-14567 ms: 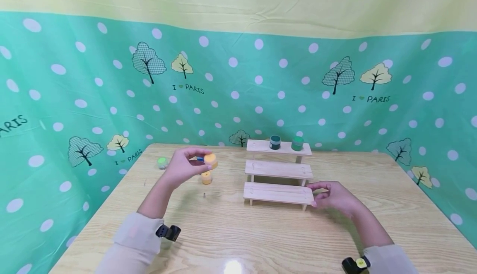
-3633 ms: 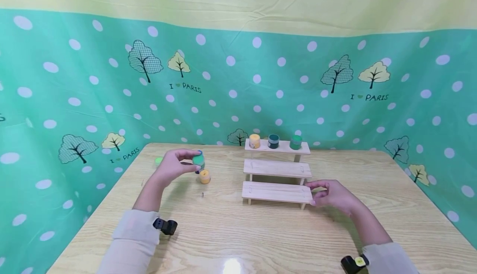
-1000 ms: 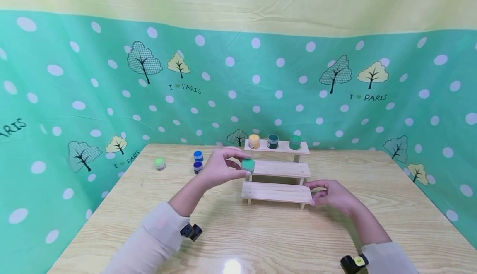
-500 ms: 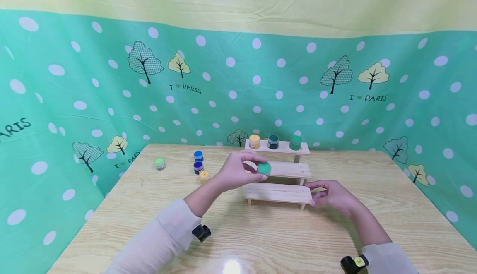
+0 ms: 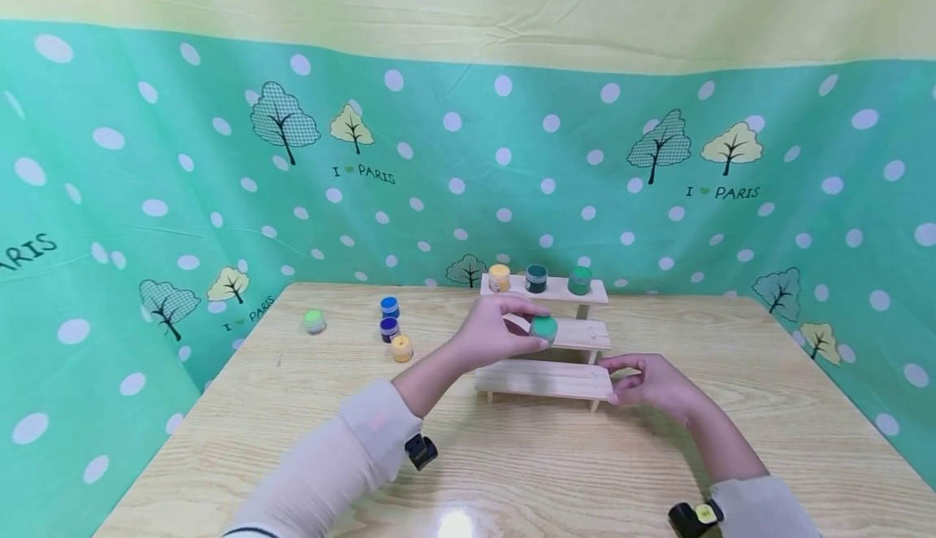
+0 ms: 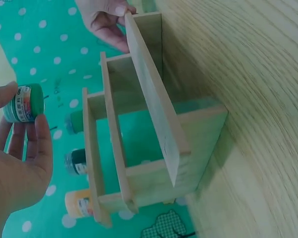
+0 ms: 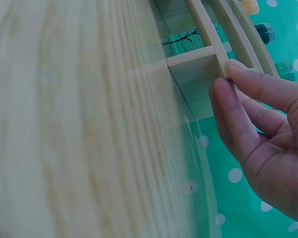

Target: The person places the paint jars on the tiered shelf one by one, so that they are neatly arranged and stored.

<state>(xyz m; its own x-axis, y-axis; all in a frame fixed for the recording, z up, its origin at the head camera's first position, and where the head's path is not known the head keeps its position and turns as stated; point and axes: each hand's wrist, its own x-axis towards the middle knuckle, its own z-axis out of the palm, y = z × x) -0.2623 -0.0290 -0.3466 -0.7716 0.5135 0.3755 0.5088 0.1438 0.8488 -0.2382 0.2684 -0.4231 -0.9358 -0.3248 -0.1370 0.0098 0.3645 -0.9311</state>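
My left hand (image 5: 491, 335) grips a small paint jar with a green lid (image 5: 544, 326) between thumb and fingers. It holds the jar in front of the middle tier of a three-tier wooden display stand (image 5: 537, 377); the left wrist view shows the green jar (image 6: 25, 103) apart from the stand. At the stand's right end, my right hand (image 5: 654, 385) pinches the corner of the lowest board, thumb on one face and fingers on the other. The top tier bears an orange jar (image 5: 500, 278), a dark teal jar (image 5: 536, 279) and another green jar (image 5: 580, 280).
Left on the wooden table (image 5: 453, 457) stand a light green jar (image 5: 314, 322), a blue jar (image 5: 389, 307), a dark blue jar (image 5: 389, 329) and an orange jar (image 5: 401, 349). Behind the table hangs a dotted green curtain (image 5: 431, 148).
Since the oldest frame, an orange jar has gone from my left hand onto the top tier. My left hand then took the green jar from the left and carried it rightward. My right hand stays put.
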